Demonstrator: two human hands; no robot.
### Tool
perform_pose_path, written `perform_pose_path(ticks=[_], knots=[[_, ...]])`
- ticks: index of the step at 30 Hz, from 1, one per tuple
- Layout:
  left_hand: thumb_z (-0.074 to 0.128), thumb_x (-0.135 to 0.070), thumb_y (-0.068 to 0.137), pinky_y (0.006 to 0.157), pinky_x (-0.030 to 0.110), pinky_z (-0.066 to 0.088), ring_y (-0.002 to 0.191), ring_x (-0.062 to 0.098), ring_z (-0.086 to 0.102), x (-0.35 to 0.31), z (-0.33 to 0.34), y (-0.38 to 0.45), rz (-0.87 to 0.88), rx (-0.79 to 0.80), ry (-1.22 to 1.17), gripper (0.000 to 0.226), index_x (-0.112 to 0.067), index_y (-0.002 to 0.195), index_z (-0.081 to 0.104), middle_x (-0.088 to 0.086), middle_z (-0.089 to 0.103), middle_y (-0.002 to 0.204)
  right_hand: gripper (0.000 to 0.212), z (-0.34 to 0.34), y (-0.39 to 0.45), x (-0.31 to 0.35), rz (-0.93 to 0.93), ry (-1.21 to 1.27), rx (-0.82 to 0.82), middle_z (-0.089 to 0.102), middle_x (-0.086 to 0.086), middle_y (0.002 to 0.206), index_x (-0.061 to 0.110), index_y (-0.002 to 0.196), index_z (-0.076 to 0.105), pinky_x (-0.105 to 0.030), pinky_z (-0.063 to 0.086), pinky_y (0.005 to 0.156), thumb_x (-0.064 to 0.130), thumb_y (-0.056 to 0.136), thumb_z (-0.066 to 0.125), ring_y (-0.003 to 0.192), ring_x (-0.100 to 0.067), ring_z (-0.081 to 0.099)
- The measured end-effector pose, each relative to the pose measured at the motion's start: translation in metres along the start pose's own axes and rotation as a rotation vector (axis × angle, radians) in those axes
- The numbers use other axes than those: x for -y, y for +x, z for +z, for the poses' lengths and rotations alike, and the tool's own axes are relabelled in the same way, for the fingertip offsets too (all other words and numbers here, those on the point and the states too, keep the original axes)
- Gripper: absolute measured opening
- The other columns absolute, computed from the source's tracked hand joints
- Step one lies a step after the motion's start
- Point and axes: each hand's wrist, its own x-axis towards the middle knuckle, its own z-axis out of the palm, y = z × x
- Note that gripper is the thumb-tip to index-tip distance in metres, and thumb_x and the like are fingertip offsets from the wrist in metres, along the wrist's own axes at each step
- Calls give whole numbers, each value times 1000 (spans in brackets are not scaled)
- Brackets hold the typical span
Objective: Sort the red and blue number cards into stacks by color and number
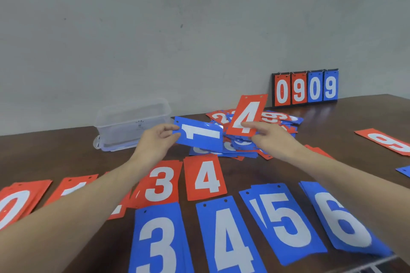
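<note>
The left hand pinches a blue 1 card by its end, turned sideways, in the middle of the frame. The right hand pinches a red 4 card and holds it up, tilted. Both cards are above a messy pile of cards on the brown tabletop. Lower down lie sorted stacks: red 3, red 4, blue 3, blue 4, blue 5 and blue 6. A clear box sits at the left, and a scoreboard stands at the upper right
</note>
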Motion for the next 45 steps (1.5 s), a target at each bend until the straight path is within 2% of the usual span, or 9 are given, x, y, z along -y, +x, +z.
perform_pose_path(ticks=[3, 6, 11, 15, 19, 26, 31, 38, 45], knots=[[62, -5, 95, 79, 28, 56, 87, 17, 71, 3, -12, -8, -53, -16, -109, 19, -21, 102, 69, 1, 76, 99, 34, 9, 0, 12, -31, 34, -26, 63, 8, 133, 31, 123, 70, -27, 52, 93, 31, 101, 44, 112, -6, 60], [59, -3, 97, 71, 26, 56, 78, 13, 71, 3, -26, -16, -85, -12, -158, 23, -22, 109, 62, 0, 75, 93, 30, 18, 1, 24, -63, 4, -92, 70, 5, 124, 22, 118, 74, -13, 45, 76, 31, 103, 50, 103, -11, 64], [58, -5, 98, 72, 29, 56, 77, 11, 69, 4, -56, -28, -161, -32, -202, 30, -25, 119, 52, -1, 74, 87, 34, 36, 5, 43, -10, 240, -96, 65, 5, 121, 28, 119, 70, -18, 52, 71, 6, 97, 57, 85, -8, 64], [56, -4, 99, 76, 31, 53, 81, 15, 68, 6, -82, -38, -234, -53, -263, 17, -15, 111, 61, 7, 74, 101, 61, 50, 6, 60, -33, 305, 29, 53, 6, 128, 31, 137, 53, -12, 50, 65, -8, 91, 57, 112, -12, 57], [55, -5, 100, 81, 36, 57, 91, 20, 70, 9, -108, -49, -268, -74, -292, 19, -12, 113, 65, 10, 75, 101, 66, 65, 7, 77, -23, 306, 95, 55, 5, 134, 29, 150, 42, -20, 55, 76, -2, 94, 59, 107, -13, 63], [48, -4, 99, 76, 33, 55, 84, 17, 68, 12, -151, -79, -321, -92, -180, 23, -13, 109, 66, 7, 73, 97, 35, 87, 8, 99, 51, 463, 34, 70, 3, 113, 24, 127, 66, -23, 56, 70, 9, 95, 64, 89, -8, 70], [49, -6, 100, 71, 32, 56, 80, 17, 71, 9, -178, -109, -388, -17, -50, 18, -11, 106, 65, 8, 74, 92, 63, 105, 4, 116, 54, 469, 142, 72, -10, 106, 26, 143, 43, -50, 59, 85, -2, 90, 63, 93, -25, 72], [55, -16, 100, 76, 30, 53, 83, 13, 72, 13, -214, -155, -425, 98, 262, 18, -21, 104, 72, 3, 77, 96, 17, 121, -9, 144, 80, 476, 254, 74, 1, 95, 22, 102, 65, -23, 45, 53, 9, 95, 56, 72, -12, 67], [67, -22, 94, 63, 23, 48, 72, 15, 65, 25, -223, -180, -304, 83, 555, 9, -29, 97, 73, -3, 72, 79, 17, 142, -26, 162, 98, 516, 363, 78, 3, 95, 19, 98, 72, -37, 57, 88, 25, 100, 56, 90, -14, 74]])
